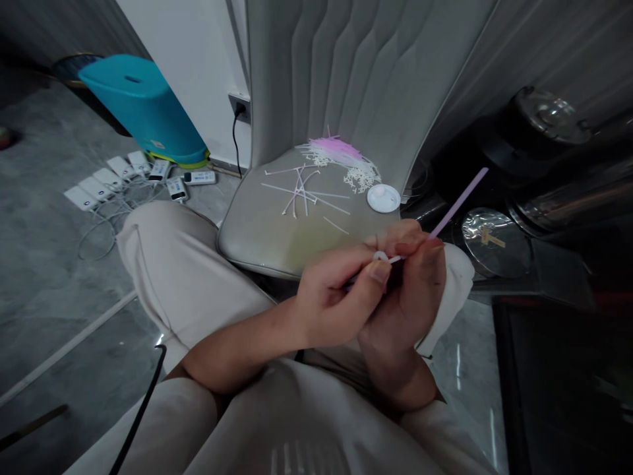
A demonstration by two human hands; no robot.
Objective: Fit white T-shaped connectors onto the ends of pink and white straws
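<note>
My left hand [336, 293] is closed, thumb and fingertip pinching a small white round-ended piece [380, 256]. My right hand [418, 284] sits against it, its fingers closed around a thin light-purple stick [459, 201] whose long end points up and to the right. A short white length runs between the two hands; how it joins the purple stick is hidden by the fingers. On the chair seat ahead lie several loose thin sticks [299, 188], some with small white ends. Behind them is a pile of pink and white sticks [339, 150] beside a heap of small white pieces [361, 178].
A small white dish [384, 198] stands at the right edge of the grey chair seat [252, 227]. At left are a blue bin [133, 99] and several white devices with cables [106, 181]. Dark, shiny metal items [494, 241] are at right.
</note>
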